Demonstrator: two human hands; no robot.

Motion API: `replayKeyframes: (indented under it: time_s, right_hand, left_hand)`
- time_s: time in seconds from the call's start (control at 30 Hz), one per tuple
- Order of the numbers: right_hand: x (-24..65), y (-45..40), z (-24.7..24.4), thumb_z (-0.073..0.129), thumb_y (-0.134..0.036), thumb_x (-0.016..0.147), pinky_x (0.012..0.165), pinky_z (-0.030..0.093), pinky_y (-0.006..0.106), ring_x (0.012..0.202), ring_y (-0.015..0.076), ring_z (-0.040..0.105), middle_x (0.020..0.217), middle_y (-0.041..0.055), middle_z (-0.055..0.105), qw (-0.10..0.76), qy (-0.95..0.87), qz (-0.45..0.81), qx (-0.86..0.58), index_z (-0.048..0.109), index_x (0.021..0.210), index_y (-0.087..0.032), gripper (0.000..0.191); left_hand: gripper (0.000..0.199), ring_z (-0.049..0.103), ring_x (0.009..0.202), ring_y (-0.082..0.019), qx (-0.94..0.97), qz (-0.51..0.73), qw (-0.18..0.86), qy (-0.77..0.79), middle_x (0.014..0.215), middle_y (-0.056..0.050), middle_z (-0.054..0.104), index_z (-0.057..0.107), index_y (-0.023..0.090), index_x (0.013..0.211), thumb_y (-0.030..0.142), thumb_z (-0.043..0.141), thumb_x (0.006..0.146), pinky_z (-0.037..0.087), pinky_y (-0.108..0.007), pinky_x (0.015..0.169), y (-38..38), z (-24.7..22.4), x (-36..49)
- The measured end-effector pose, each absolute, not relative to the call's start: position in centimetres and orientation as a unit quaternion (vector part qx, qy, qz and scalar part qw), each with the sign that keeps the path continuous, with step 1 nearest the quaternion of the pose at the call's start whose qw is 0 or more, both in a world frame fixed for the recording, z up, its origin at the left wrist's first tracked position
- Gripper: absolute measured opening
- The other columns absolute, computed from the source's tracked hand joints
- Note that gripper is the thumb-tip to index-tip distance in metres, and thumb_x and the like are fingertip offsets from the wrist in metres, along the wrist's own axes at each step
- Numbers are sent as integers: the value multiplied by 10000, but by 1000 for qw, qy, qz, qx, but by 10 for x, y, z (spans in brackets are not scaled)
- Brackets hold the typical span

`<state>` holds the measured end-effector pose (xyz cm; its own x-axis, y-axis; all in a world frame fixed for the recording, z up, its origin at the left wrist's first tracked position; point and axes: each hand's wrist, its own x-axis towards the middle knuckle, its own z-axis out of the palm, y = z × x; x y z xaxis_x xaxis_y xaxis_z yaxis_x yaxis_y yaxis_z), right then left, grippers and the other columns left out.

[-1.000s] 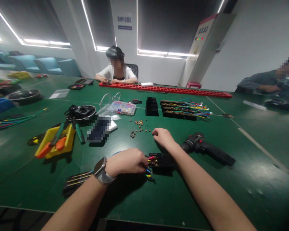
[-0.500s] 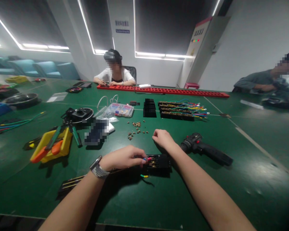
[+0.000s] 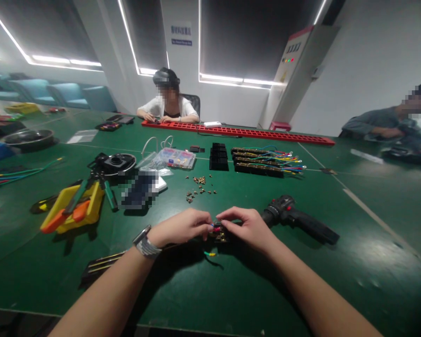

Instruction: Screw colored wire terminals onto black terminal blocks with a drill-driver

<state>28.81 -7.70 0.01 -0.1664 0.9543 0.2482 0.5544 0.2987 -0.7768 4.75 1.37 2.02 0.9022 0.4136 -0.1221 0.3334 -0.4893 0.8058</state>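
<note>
A long black socket strip (image 3: 98,267) with brass bars lies across the table in front of me, partly under my left forearm and hand. My left hand (image 3: 182,228), with a watch on its wrist, pinches a wire with red and blue ends (image 3: 216,230) at the strip's right end. Over the same end, my right hand (image 3: 247,228) has its thumb and index finger close together; whatever is between them is too small to make out. A green wire with a yellow sleeve (image 3: 209,254) sticks out below the strip. Brass screws (image 3: 199,180) lie scattered just beyond my hands.
To the right lies a black cordless drill (image 3: 298,220). Left stands a yellow bin (image 3: 96,206) with pliers, beside a pixelated phone (image 3: 138,189). Farther back are a parts box (image 3: 178,159), black blocks (image 3: 219,161) and wired strips (image 3: 259,166). Two other people sit at the table.
My right hand has come back from near the screws to the strip's right end, where its fingertips now meet the left hand's. My left hand has stayed at the wire.
</note>
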Motion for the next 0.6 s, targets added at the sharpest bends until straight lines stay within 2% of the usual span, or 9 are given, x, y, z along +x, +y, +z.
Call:
replayKeyframes:
  time_s: [0.1,0.2,0.33,0.43,0.6]
  right_hand:
    - [284,-80,-14,675,-262,1005,860,576,319,956,212,795,1082,30,844,387,-744,211,-502,790,1159,-256,192]
    - [280,-78,-25,671,-244,1008,877,570,353,993,238,787,1133,44,838,387,-755,184,-497,772,1187,-263,206]
    - [278,-76,-32,656,-180,998,880,566,350,1006,229,776,1190,39,828,390,-770,159,-479,762,1137,-270,197]
    - [279,-76,-32,664,-170,985,876,557,352,993,228,773,1161,32,833,383,-783,149,-467,761,1098,-278,184]
    - [278,-77,-30,716,-241,973,837,552,344,928,225,766,1080,45,826,375,-791,140,-464,726,1183,-259,211]
  left_hand:
    - [322,646,752,-162,879,57,412,235,853,-25,742,730,169,1049,402,510,1078,418,-253,689,11,18,51]
    - [327,627,771,-162,889,68,393,226,892,-35,736,735,157,1081,369,486,1083,406,-255,698,10,19,53]
    - [329,614,769,-162,891,59,397,214,904,-34,728,740,156,1118,353,480,1077,402,-254,694,10,21,52]
    - [327,613,749,-159,889,52,396,223,867,-29,714,731,152,1067,376,493,1068,398,-252,674,10,20,51]
    - [313,629,731,-161,880,37,406,242,835,-29,715,700,158,997,406,517,1054,414,-251,650,11,18,50]
